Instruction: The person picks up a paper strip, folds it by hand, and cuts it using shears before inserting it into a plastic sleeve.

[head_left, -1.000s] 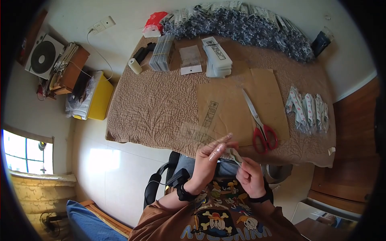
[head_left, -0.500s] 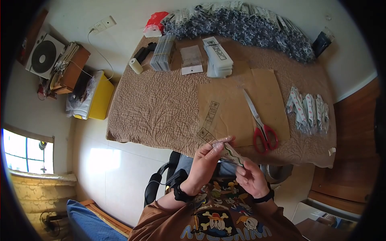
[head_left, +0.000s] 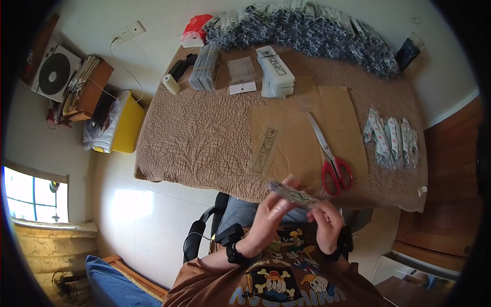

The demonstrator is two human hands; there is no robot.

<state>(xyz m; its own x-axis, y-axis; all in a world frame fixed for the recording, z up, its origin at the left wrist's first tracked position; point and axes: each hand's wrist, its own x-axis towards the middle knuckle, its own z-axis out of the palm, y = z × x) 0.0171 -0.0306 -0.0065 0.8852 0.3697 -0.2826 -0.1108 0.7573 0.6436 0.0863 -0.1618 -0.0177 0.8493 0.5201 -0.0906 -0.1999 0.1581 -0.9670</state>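
Note:
A narrow clear plastic packet (head_left: 297, 196), with a wavy dark pattern showing, is held above my lap at the table's near edge. My left hand (head_left: 271, 212) has its fingers around the packet's left part; they are somewhat smeared by motion. The right-hand end of the packet is pinched between the fingers of my right hand (head_left: 328, 221). Just beyond, a clear strip with dark printed squares (head_left: 265, 149) lies on a sheet of brown paper (head_left: 294, 123). Scissors with red handles (head_left: 332, 162) rest on that paper, blades pointing away from me.
Several filled packets (head_left: 391, 138) lie at the right. Stacks of clear sleeves (head_left: 277, 74), a banded bundle (head_left: 205, 69) and a white roll (head_left: 171, 83) stand farther back. A long row of packets (head_left: 307, 33) lines the table's rear edge. Brown quilted cloth (head_left: 189, 133) covers the table.
The packet has come into a more level position between my hands, and my left hand has turned. A printed strip end that showed beside my left fingers is gone from the brown paper.

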